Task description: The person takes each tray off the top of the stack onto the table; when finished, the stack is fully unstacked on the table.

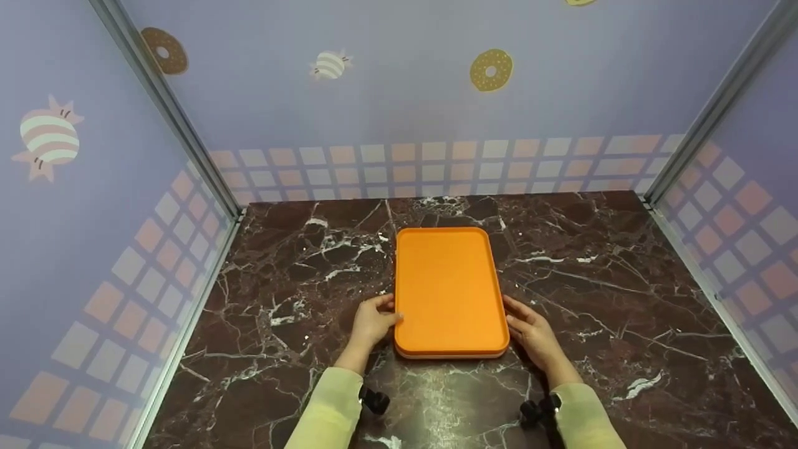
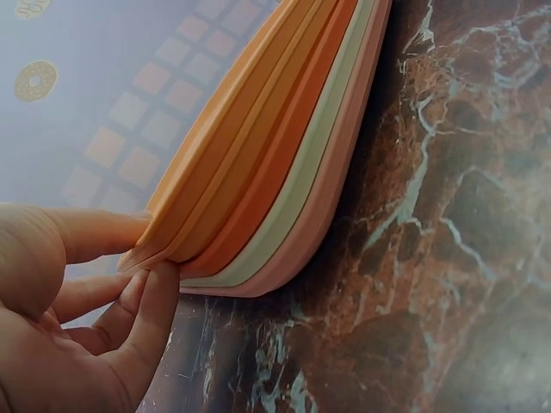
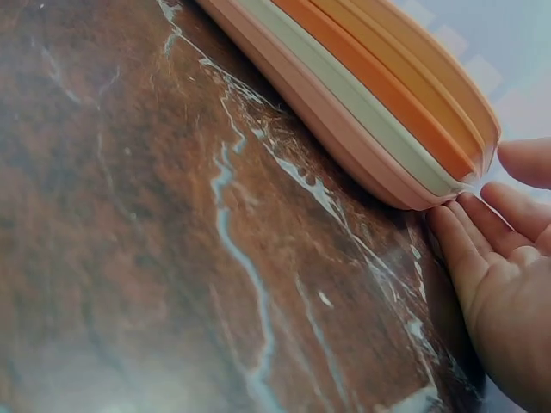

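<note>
A stack of rectangular trays (image 1: 450, 290) stands on the table, its top tray plain orange with rounded corners and a raised rim. From the side, orange-yellow trays (image 2: 225, 185) lie over a deeper orange one (image 2: 258, 211), a pale cream one (image 2: 297, 202) and a pink one (image 2: 314, 232) at the bottom. My left hand (image 1: 374, 323) pinches the left edge of the stack, its thumb on the top rim and fingertips below the upper orange layers. On the opposite edge, my right hand (image 1: 533, 330) has its thumb by the top rim and fingertips at the lower layers.
The dark marbled tabletop (image 1: 299, 293) runs to a lilac back wall (image 1: 405, 93) and side panels (image 1: 68, 237) printed with pastel squares. Metal strips (image 1: 181, 134) line the corners. Dark wrist-worn devices (image 1: 374, 401) sit by both cream sleeves (image 1: 330, 405).
</note>
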A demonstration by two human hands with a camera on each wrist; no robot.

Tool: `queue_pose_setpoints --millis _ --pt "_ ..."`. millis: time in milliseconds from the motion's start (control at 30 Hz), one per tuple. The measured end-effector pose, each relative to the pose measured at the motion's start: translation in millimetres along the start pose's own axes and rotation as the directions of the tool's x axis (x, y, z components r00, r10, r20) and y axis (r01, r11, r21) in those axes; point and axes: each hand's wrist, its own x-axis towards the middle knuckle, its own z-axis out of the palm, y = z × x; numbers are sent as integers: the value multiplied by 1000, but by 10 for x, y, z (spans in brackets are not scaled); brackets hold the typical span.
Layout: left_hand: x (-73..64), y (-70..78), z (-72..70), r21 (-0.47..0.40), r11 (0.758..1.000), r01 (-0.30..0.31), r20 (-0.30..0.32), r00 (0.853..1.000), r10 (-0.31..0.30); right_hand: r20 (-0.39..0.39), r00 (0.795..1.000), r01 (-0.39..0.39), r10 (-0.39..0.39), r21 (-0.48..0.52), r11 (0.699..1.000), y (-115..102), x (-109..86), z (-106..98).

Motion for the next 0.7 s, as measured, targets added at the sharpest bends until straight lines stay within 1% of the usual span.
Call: queue_pose_setpoints --millis 133,200,300,533,700 --pt "3 1 -2 40 998 -44 14 999 44 -7 1000 -9 9 -5 1000 -3 -9 -8" --pt "0 -2 -3 67 995 -67 11 998 66 -3 1000 -4 4 -12 1000 -1 -14 -14" --pt "-6 2 -2 92 993 -80 -4 997 80 2 1000 7 -7 -29 1000 2 -23 -16" --pt "-3 24 -19 92 994 -66 -39 997 70 14 1000 11 -10 -23 1000 9 -14 -15" --pt "3 64 -25 116 992 -45 -69 996 53 15 1000 13 -12 -60 998 20 -6 -28"
